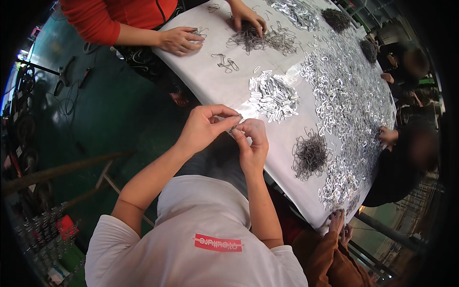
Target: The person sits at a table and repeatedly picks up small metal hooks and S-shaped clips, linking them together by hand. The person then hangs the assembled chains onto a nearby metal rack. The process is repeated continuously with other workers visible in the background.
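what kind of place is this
Likely a small workshop doing hand assembly: several people around a white table heaped with metal clips and wire piles, on a green floor.

A small-parts workshop or factory floor: several people sit crowded around one long table under a white sheet [210, 91], heaped with a broad spread of shiny silver metal clips [349, 100] and dark tangles of thin bent wire [310, 155]. The painted green concrete floor [110, 115] carries loose cables and tools, and a rack of metal pieces [43, 225] stands at the left
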A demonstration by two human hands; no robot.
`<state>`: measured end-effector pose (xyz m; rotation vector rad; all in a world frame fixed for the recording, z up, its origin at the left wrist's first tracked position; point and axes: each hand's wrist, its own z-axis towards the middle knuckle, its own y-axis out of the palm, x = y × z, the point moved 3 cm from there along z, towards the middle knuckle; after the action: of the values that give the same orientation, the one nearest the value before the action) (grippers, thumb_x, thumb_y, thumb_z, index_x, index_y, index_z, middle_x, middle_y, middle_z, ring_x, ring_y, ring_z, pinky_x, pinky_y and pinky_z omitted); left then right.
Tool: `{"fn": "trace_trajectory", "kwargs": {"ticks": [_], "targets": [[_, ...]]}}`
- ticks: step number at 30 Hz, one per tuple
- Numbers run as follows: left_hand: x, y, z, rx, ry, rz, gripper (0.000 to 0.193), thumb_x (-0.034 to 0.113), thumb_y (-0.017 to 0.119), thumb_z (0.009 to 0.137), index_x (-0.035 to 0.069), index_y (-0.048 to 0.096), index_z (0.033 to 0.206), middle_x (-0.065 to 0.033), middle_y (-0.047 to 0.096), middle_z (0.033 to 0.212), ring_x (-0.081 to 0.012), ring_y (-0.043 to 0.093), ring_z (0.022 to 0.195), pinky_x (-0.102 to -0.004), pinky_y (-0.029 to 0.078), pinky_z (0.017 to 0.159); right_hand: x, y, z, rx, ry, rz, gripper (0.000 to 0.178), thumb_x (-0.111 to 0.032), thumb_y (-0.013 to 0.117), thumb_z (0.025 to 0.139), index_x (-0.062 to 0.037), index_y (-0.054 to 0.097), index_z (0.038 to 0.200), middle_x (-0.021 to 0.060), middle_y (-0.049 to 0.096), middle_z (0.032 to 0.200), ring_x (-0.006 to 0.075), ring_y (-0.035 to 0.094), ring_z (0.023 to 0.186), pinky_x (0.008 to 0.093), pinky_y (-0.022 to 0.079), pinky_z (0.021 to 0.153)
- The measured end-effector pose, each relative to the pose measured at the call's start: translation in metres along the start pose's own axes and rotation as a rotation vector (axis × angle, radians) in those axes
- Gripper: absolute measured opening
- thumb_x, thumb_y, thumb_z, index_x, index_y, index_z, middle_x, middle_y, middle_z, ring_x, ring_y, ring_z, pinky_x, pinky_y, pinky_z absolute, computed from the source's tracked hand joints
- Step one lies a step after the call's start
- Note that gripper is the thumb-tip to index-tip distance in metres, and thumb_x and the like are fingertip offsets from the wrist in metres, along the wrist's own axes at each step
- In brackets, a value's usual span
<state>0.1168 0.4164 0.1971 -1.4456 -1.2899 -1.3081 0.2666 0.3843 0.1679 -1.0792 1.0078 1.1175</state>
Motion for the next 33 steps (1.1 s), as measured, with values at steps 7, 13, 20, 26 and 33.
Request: {"fn": "trace_trajectory", "kwargs": {"ticks": [7, 13, 20, 26, 33], "targets": [[-0.006, -0.010, -0.003, 0.054, 0.306, 0.150, 0.013, 0.000, 0.069, 0.081, 0.001, 0.070, 0.094, -0.0081, 0.067, 0.099, -0.0113, 0.062, 0.084, -0.0237, 0.050, 0.074, 0.013, -0.002, 0.018, -0.151, 0.168, 0.057, 0.013, -0.011, 0.071, 0.081, -0.0041, 0.067, 0.091, 0.0069, 0.061, 0.096, 0.0194, 0.059, 0.089, 0.0302, 0.046, 0.071], [-0.011, -0.020, -0.009, 0.098, 0.303, 0.190, 0.013, -0.002, 0.070, 0.079, 0.002, 0.070, 0.091, -0.0085, 0.068, 0.096, -0.0146, 0.063, 0.085, -0.0253, 0.050, 0.077, 0.045, 0.009, 0.121, -0.164, 0.019, -0.377, 0.013, -0.014, 0.068, 0.084, -0.0045, 0.069, 0.093, 0.0102, 0.066, 0.090, 0.0222, 0.064, 0.080, 0.0329, 0.049, 0.069], [-0.010, -0.026, -0.010, 0.119, 0.397, 0.234, 0.014, 0.000, 0.073, 0.076, 0.004, 0.071, 0.089, -0.0060, 0.068, 0.092, -0.0210, 0.063, 0.087, -0.0307, 0.050, 0.077, 0.069, 0.091, 0.230, -0.368, -0.104, -0.808, 0.016, -0.021, 0.067, 0.082, -0.0073, 0.071, 0.091, 0.0111, 0.064, 0.090, 0.0277, 0.064, 0.083, 0.0380, 0.050, 0.075], [-0.008, -0.028, -0.012, 0.148, 0.386, 0.260, 0.012, 0.002, 0.074, 0.076, 0.005, 0.072, 0.087, -0.0044, 0.068, 0.087, -0.0197, 0.062, 0.082, -0.0299, 0.050, 0.072, 0.063, 0.110, 0.234, -0.453, -0.253, -1.038, 0.013, -0.018, 0.067, 0.082, -0.0075, 0.066, 0.090, 0.0095, 0.064, 0.096, 0.0274, 0.064, 0.089, 0.0364, 0.051, 0.077], [-0.015, -0.024, -0.015, 0.168, 0.439, 0.276, 0.013, 0.000, 0.074, 0.075, 0.004, 0.071, 0.087, -0.0063, 0.069, 0.083, -0.0209, 0.062, 0.077, -0.0306, 0.049, 0.069, 0.050, 0.040, 0.168, -0.248, 0.145, -0.360, 0.010, -0.008, 0.066, 0.085, -0.0013, 0.064, 0.091, 0.0071, 0.067, 0.078, 0.0160, 0.063, 0.066, 0.0276, 0.049, 0.060]]}}
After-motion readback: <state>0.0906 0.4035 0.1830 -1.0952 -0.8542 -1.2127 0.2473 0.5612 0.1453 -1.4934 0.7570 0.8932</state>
